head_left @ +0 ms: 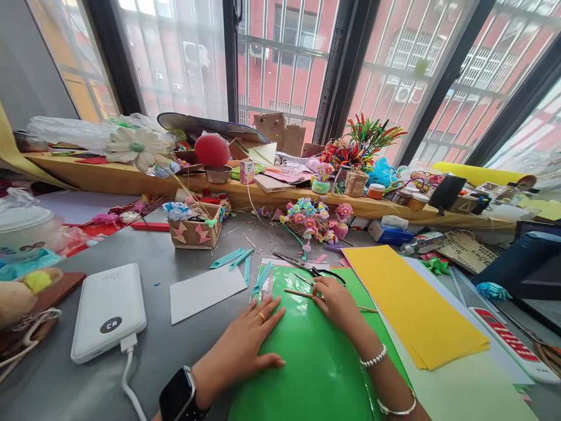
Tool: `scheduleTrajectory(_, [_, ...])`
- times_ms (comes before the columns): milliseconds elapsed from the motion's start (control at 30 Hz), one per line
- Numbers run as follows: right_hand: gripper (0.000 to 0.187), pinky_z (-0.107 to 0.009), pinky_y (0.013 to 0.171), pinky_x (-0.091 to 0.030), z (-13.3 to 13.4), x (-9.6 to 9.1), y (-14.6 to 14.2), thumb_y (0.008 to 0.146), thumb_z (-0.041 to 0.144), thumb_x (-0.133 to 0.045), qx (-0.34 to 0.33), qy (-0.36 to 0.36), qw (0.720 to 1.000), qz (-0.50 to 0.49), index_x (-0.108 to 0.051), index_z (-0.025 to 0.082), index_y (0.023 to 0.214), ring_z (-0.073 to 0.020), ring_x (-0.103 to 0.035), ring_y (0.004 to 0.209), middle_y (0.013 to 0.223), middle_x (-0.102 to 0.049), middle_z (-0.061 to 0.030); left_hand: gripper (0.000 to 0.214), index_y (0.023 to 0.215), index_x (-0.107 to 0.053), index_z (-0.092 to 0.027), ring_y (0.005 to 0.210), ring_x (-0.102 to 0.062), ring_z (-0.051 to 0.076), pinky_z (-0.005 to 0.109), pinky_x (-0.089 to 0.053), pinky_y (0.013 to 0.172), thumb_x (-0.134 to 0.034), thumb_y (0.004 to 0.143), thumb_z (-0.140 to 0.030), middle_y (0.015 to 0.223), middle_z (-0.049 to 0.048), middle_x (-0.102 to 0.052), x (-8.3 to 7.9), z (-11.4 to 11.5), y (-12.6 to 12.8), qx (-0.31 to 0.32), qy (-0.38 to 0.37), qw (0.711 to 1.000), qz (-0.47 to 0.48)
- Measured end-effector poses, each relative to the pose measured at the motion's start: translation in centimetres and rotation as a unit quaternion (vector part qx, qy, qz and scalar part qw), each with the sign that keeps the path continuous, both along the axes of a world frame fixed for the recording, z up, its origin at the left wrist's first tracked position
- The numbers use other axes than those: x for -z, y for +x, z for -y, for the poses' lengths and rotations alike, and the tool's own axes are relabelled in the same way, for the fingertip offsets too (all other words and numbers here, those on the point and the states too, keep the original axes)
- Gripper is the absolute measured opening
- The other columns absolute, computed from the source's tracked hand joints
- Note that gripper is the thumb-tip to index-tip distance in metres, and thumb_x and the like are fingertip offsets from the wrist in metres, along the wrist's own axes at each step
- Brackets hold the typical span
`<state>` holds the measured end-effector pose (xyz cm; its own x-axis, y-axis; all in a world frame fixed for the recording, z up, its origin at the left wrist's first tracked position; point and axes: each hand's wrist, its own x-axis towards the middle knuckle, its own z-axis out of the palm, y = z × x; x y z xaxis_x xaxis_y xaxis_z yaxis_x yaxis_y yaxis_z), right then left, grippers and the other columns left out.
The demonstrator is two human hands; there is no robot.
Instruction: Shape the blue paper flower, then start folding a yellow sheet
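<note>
Right hand (335, 301) pinches 1 slim tan wooden stick (297, 293) (left hand (245, 334) splayed, empty), likely positioning it; steadiness matters next.

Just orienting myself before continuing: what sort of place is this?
Probably a handicraft workspace, at home or in a studio; I can't tell which. The signs: scissors by the green sheet, loose yellow sheets and a cluster of colourful craft flowers.
</note>
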<state>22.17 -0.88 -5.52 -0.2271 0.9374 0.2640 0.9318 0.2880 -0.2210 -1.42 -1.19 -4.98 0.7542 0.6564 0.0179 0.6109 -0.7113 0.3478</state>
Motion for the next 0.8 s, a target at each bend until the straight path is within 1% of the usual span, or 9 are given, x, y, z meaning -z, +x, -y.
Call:
scheduleTrajectory(33, [0.008, -0.037, 0.082, -0.046, 0.0, -0.1, 0.1, 0.076, 0.010, -0.058, 0.010, 0.003, 1.000, 0.004, -0.059, 0.018, 0.078, -0.0241, -0.057, 0.100, 0.106, -0.062, -0.0104, 0.073, 0.132, -0.038, -0.022, 0.129, -0.030, 0.034, 0.051, -0.024, 0.104, -0.058, 0.071, -0.055, 0.141, 0.0133, -0.032, 0.3, -0.1, -0.3, -0.010, 0.004, 1.000, -0.007])
scheduleTrajectory(100, [0.004, -0.035, 0.079, -0.046, 0.0, -0.2, 0.2, 0.077, 0.014, -0.060, 0.032, 0.007, 0.999, 0.012, -0.059, 0.018, 0.076, -0.0243, -0.057, 0.097, 0.103, -0.063, -0.0095, 0.070, 0.131, -0.040, -0.018, 0.128, -0.031, 0.034, 0.050, -0.027, 0.104, -0.055, 0.073, -0.055, 0.140, 0.0156, -0.033, 0.7, -0.6, -1.3, -0.052, 0.029, 0.998, -0.011])
scheduleTrajectory(167, [0.003, -0.034, 0.075, -0.047, -0.1, -0.3, 0.3, 0.078, 0.017, -0.060, 0.055, 0.008, 0.998, 0.020, -0.058, 0.018, 0.075, -0.0244, -0.058, 0.090, 0.095, -0.064, -0.0085, 0.068, 0.129, -0.043, -0.014, 0.127, -0.033, 0.034, 0.050, -0.028, 0.103, -0.054, 0.075, -0.053, 0.137, 0.0178, -0.036, 0.7, -1.3, -2.7, -0.095, 0.051, 0.994, -0.029])
scheduleTrajectory(267, [0.007, -0.032, 0.068, -0.046, -0.2, -0.3, 0.3, 0.081, 0.019, -0.056, 0.087, 0.008, 0.996, 0.031, -0.058, 0.018, 0.074, -0.0238, -0.059, 0.082, 0.083, -0.064, -0.0070, 0.061, 0.124, -0.049, -0.011, 0.124, -0.038, 0.033, 0.050, -0.028, 0.103, -0.051, 0.078, -0.050, 0.133, 0.0190, -0.043, 0.4, -2.2, -4.3, -0.141, 0.087, 0.985, -0.048])
scheduleTrajectory(367, [0.010, -0.031, 0.068, -0.045, -0.4, -0.2, 0.5, 0.083, 0.020, -0.053, 0.111, 0.009, 0.993, 0.037, -0.058, 0.019, 0.074, -0.0226, -0.059, 0.082, 0.082, -0.064, -0.0063, 0.050, 0.117, -0.054, -0.012, 0.122, -0.043, 0.032, 0.049, -0.028, 0.104, -0.051, 0.080, -0.045, 0.129, 0.0185, -0.049, -0.2, -2.3, -4.7, -0.168, 0.105, 0.979, -0.046])
scheduleTrajectory(467, [0.012, -0.031, 0.069, -0.046, -0.7, -0.1, 0.7, 0.084, 0.020, -0.052, 0.135, 0.007, 0.990, 0.045, -0.059, 0.018, 0.076, -0.0221, -0.058, 0.084, 0.082, -0.064, -0.0069, 0.044, 0.115, -0.054, -0.014, 0.119, -0.046, 0.031, 0.050, -0.028, 0.103, -0.053, 0.080, -0.041, 0.127, 0.0175, -0.051, -1.1, -2.0, -3.5, -0.147, 0.087, 0.984, -0.046])
scheduleTrajectory(567, [0.013, -0.033, 0.073, -0.048, -1.0, 0.1, 1.0, 0.087, 0.023, -0.050, 0.163, -0.001, 0.985, 0.054, -0.060, 0.015, 0.086, -0.0195, -0.058, 0.086, 0.090, -0.063, -0.0070, 0.040, 0.111, -0.056, -0.012, 0.114, -0.050, 0.033, 0.047, -0.036, 0.097, -0.059, 0.077, -0.032, 0.123, 0.0200, -0.054, -1.9, -2.4, -1.3, -0.096, 0.060, 0.993, -0.037])
scheduleTrajectory(700, [0.024, -0.037, 0.078, -0.049, -1.2, 0.1, 1.5, 0.088, 0.029, -0.049, 0.195, -0.010, 0.979, 0.060, -0.053, 0.018, 0.110, -0.0170, -0.058, 0.092, 0.112, -0.056, -0.0065, 0.031, 0.102, -0.059, -0.013, 0.107, -0.055, 0.030, 0.039, -0.041, 0.092, -0.061, 0.075, -0.028, 0.117, 0.0178, -0.058, -2.2, -4.1, 2.1, -0.063, 0.057, 0.996, -0.026])
scheduleTrajectory(800, [0.025, -0.038, 0.079, -0.049, -1.2, 0.2, 2.2, 0.088, 0.028, -0.049, 0.217, -0.010, 0.974, 0.058, -0.053, 0.018, 0.111, -0.0179, -0.058, 0.093, 0.114, -0.055, -0.0070, 0.030, 0.100, -0.058, -0.014, 0.108, -0.054, 0.030, 0.037, -0.041, 0.090, -0.061, 0.074, -0.029, 0.115, 0.0162, -0.059, -1.7, -5.7, 4.4, -0.068, 0.069, 0.995, -0.017])
